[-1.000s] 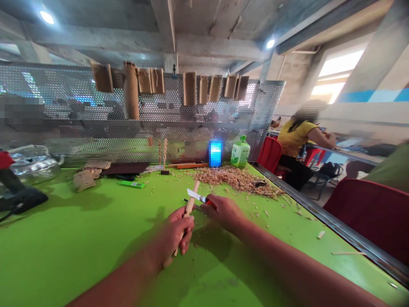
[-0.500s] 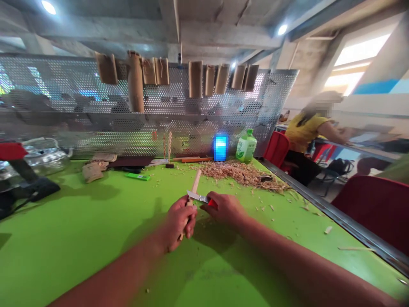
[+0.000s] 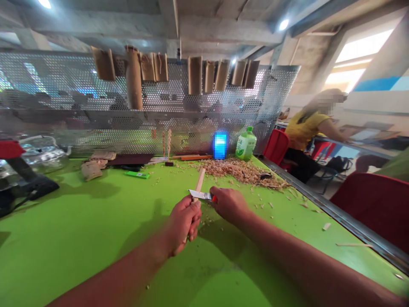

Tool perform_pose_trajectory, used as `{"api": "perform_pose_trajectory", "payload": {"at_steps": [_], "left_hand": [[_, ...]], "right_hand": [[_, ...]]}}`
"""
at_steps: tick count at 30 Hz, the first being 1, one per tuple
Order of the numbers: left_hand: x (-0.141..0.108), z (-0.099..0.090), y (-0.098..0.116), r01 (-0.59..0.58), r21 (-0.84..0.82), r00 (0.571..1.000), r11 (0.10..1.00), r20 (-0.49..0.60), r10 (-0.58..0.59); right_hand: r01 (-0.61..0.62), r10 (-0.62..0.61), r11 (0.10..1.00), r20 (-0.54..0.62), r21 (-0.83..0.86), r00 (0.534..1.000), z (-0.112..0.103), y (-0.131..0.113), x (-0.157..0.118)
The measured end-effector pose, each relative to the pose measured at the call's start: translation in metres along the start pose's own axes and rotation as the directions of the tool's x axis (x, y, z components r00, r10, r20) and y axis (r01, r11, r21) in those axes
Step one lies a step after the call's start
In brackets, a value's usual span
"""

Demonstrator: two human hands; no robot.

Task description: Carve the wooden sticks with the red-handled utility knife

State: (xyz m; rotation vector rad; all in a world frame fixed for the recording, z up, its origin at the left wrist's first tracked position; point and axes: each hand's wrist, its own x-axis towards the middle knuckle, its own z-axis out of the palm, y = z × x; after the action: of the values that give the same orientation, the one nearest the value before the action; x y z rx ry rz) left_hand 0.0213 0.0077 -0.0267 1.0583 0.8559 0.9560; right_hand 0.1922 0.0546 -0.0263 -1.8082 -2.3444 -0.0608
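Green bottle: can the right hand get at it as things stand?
Probably, once it lets go: the right hand holds a knife, and only the low, loose shavings pile lies between it and the bottle. Nothing solid looks in the way.

The left forearm (image 3: pixel 111 268) and the right forearm (image 3: pixel 297 256) are bare as far as the view shows them. Each is a long, smooth, rounded shape that swells wide toward the bottom corners of the view and narrows to a thick wrist. The left hand (image 3: pixel 183 226) is broad and stocky, with short, blunt fingers (image 3: pixel 194 222) and closely trimmed nails, though these are too small to see well. The right hand (image 3: pixel 230 205) is just as broad, with a full, rounded back and low, soft knuckles. Finer detail of the skin is lost to blur.
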Motion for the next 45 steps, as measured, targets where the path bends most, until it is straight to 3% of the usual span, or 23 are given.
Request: {"api": "perform_pose_trajectory", "payload": {"at_steps": [2, 4, 6, 8, 10, 12, 14, 18, 20, 23, 28, 34, 37, 41, 43, 45], "left_hand": [[-0.006, 0.004, 0.003, 0.027, -0.008, 1.0, 1.0, -0.008, -0.027], [-0.016, 0.009, 0.003, 0.063, 0.009, 0.998, 0.998, 0.01, -0.063], [-0.027, 0.014, 0.002, 0.107, 0.082, 0.99, 0.991, 0.08, -0.113], [-0.033, 0.016, -0.001, 0.141, 0.136, 0.975, 0.981, 0.154, -0.162], [-0.031, 0.013, -0.004, 0.121, 0.121, 0.984, 0.985, 0.113, -0.135], [-0.021, 0.005, -0.008, 0.085, 0.08, 0.995, 0.993, 0.039, -0.089], [-0.009, -0.003, -0.01, 0.074, 0.04, 0.997, 0.996, -0.029, -0.072], [0.003, -0.007, -0.012, 0.048, 0.048, 0.998, 0.998, -0.047, -0.045], [0.003, -0.004, -0.011, 0.028, 0.066, 0.998, 0.997, -0.055, -0.024], [0.0, 0.0, -0.009, 0.025, 0.076, 0.998, 0.997, -0.06, -0.02], [-0.005, 0.003, -0.011, 0.029, 0.063, 1.0, 0.998, 0.011, -0.029], [-0.01, 0.009, -0.002, 0.077, 0.034, 0.997, 0.996, -0.01, -0.077], [-0.019, 0.011, 0.001, 0.089, 0.053, 0.996, 0.995, 0.01, -0.09], [-0.027, 0.01, -0.005, 0.054, 0.112, 0.988, 0.992, 0.136, -0.069], [-0.022, 0.006, -0.01, 0.031, 0.083, 0.993, 0.996, 0.108, -0.04], [-0.011, 0.0, -0.012, -0.006, 0.025, 1.0, 1.0, 0.004, 0.005]], "right_hand": [[-0.022, 0.023, 1.0, -0.023, 0.015, 0.999, 0.0, 0.009, 0.006], [-0.138, 0.139, 0.989, -0.032, 0.051, 0.99, -0.003, 0.028, 0.015], [-0.335, 0.338, 0.937, -0.015, 0.104, 0.941, -0.01, 0.055, 0.023], [-0.422, 0.427, 0.901, -0.032, 0.1, 0.904, -0.018, 0.081, 0.027], [-0.47, 0.479, 0.877, -0.096, 0.1, 0.872, -0.024, 0.096, 0.029], [-0.443, 0.456, 0.89, -0.161, 0.106, 0.875, -0.024, 0.092, 0.027], [-0.357, 0.371, 0.928, -0.176, 0.108, 0.912, -0.018, 0.073, 0.023], [-0.125, 0.132, 0.986, -0.051, 0.109, 0.99, -0.005, 0.024, 0.01], [-0.024, 0.024, 0.993, 0.007, 0.119, 1.0, -0.001, 0.008, 0.002], [0.032, -0.036, 0.996, 0.041, 0.089, 0.999, -0.001, 0.0, -0.005], [0.015, -0.014, 0.999, -0.01, 0.051, 1.0, -0.002, 0.006, -0.003], [-0.017, 0.018, 0.999, -0.047, 0.032, 0.999, -0.002, 0.009, 0.003], [-0.117, 0.119, 0.993, -0.057, 0.034, 0.991, -0.006, 0.031, 0.015], [-0.417, 0.418, 0.908, -0.05, 0.035, 0.907, -0.017, 0.083, 0.027], [-0.459, 0.462, 0.887, -0.108, 0.049, 0.881, -0.02, 0.096, 0.028], [-0.419, 0.425, 0.905, -0.151, 0.073, 0.893, -0.018, 0.091, 0.025]]}}
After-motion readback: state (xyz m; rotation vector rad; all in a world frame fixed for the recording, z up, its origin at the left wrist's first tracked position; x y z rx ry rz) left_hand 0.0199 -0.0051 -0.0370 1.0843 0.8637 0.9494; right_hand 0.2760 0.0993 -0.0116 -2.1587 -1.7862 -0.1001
